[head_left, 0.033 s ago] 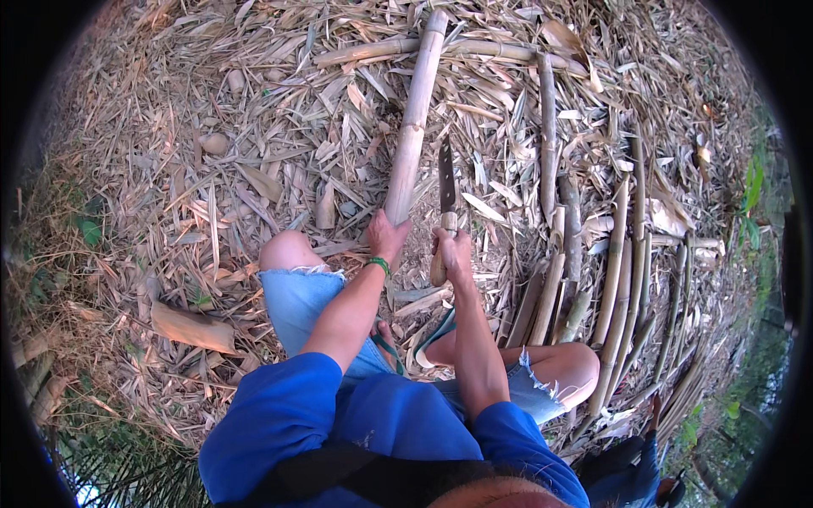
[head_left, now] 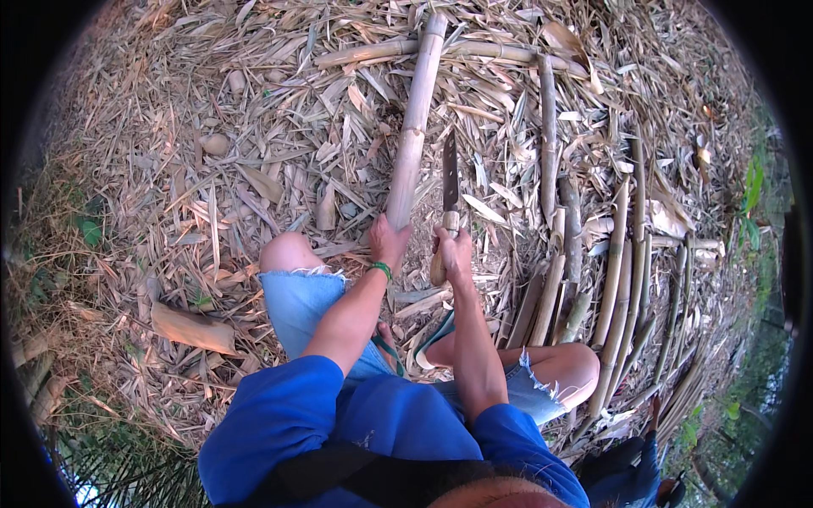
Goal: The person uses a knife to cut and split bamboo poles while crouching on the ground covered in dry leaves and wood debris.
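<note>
Dry straw-coloured bamboo leaves and husks [head_left: 212, 169] cover ground everywhere, outdoors, no bare soil visible. Left hand [head_left: 389, 241] closed around near end of long bamboo pole [head_left: 413, 127], pole lies on litter running away from person. Right hand [head_left: 453, 252] fingers wrapped tight on wooden handle of knife [head_left: 450, 182], dark blade pointing away, just right of pole. Split bamboo strips [head_left: 622, 279] piled on ground at right. Green plants [head_left: 749, 186] at far right edge.
</note>
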Demonstrator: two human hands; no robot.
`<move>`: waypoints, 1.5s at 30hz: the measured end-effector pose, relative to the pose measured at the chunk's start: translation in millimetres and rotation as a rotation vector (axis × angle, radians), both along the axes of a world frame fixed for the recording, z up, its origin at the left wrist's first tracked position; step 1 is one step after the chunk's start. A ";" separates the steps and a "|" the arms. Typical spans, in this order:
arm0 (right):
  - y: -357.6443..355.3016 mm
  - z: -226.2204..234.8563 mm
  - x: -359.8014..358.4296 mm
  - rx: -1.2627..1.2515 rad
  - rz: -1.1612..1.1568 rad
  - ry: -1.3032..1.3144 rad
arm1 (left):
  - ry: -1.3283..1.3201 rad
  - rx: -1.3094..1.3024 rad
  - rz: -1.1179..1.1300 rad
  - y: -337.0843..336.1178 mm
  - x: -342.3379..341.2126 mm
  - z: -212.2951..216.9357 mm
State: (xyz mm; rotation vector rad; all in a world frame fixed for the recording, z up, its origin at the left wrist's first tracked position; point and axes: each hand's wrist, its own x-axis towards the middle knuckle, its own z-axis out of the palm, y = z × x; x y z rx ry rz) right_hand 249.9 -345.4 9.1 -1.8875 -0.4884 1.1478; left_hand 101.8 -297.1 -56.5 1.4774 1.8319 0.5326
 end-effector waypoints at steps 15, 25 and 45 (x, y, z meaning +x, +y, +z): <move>91.2 9.7 -27.1 0.152 0.091 -0.281 | 0.346 0.054 -0.040 -60.2 53.7 -15.6; 269.1 337.2 60.4 1.324 -0.197 -1.015 | 0.222 0.005 -0.058 -59.2 54.1 -17.2; 273.7 10.6 21.1 -0.012 0.352 -0.241 | 0.324 0.011 -0.033 -65.6 49.0 -23.0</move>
